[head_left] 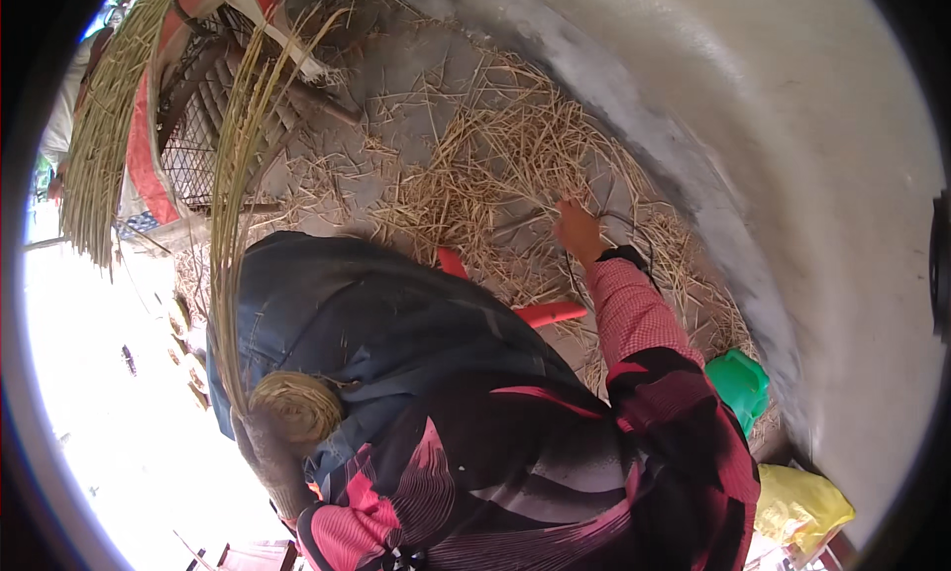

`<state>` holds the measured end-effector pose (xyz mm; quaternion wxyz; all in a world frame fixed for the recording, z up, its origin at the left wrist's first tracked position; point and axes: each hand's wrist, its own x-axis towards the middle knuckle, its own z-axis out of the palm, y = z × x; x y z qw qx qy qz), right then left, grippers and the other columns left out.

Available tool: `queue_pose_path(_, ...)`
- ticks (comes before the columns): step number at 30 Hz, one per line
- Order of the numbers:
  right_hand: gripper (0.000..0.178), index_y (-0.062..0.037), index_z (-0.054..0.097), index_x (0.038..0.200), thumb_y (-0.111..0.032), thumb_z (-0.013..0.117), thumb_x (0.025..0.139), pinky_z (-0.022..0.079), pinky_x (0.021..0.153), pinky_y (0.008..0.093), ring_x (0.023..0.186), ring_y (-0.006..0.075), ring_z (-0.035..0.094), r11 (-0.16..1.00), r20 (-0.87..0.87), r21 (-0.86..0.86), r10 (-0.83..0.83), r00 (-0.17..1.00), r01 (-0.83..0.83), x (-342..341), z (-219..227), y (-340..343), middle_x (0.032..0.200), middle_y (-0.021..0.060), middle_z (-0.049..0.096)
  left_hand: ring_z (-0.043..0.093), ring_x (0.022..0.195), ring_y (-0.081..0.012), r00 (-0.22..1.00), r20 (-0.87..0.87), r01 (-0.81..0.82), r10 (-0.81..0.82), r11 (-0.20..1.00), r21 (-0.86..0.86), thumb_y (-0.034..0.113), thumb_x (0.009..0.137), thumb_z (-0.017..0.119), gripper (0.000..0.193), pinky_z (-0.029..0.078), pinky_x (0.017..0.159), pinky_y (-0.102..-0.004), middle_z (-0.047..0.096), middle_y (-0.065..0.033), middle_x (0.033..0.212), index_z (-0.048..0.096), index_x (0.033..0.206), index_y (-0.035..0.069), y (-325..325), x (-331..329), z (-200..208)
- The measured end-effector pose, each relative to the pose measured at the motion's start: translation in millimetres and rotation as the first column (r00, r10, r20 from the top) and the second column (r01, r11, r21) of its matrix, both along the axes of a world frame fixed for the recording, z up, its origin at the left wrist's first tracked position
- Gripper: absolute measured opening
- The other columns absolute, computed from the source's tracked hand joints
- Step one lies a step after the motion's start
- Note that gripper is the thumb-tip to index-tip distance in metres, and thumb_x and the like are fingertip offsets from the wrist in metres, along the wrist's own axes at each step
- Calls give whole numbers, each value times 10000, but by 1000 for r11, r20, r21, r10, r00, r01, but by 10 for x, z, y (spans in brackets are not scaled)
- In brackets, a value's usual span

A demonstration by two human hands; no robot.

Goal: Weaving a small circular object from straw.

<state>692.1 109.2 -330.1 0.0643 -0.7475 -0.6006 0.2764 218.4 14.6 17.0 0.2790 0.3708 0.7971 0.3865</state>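
From here, my left hand (pixel 267 454) is closed round long straw (pixel 228 234), likely steadying it upright; I can't tell whether my right hand (pixel 578 230), fingers curled, grips loose straw (pixel 505 150) near the walled edge of the floor (pixel 396 64).

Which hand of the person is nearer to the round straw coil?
The left hand, which is close beside the straw coil, with long stalks gathered in it. The right hand is much farther off, at the loose straw.

straw bundles (pixel 226 234): 2 | straw coil (pixel 300 405): 1 | loose stalks (pixel 495 160): uncountable | red pieces (pixel 552 313): 2 | green object (pixel 738 385): 1 | yellow bag (pixel 800 505): 1
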Motion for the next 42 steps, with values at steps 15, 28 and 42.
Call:
queue_pose_path(15,133,-32,678,851,-121,578,841,535,686,455,792,348,667,992,63,84,87,994,-92,205,-225,55,825,157,677,585,972,-149,978,-122,-174,170,984,-24,264,995,543,409,482,855,-275,589,-68,1066,503,1301,-5,70,79,-26)
queue_pose_path(28,294,-18,635,992,-285,514,1016,537,686,273,780,142,667,621,-796,487,27,605,614,743,3852,779,964,115,697,558,919,-120,982,172,36,-73,978,207,299,974,557,354,452,809,-259,580,-47,1002,552,1175,8,104,-5,-213)
queue_pose_path(42,291,47,574,1080,-214,456,1036,551,862,330,925,237,671,229,-541,755,747,386,615,-1057,5913,1770,1068,194,660,564,882,-137,931,311,166,-192,980,107,242,995,511,276,462,813,-300,636,-68,947,594,1139,22,-117,-28,-13)
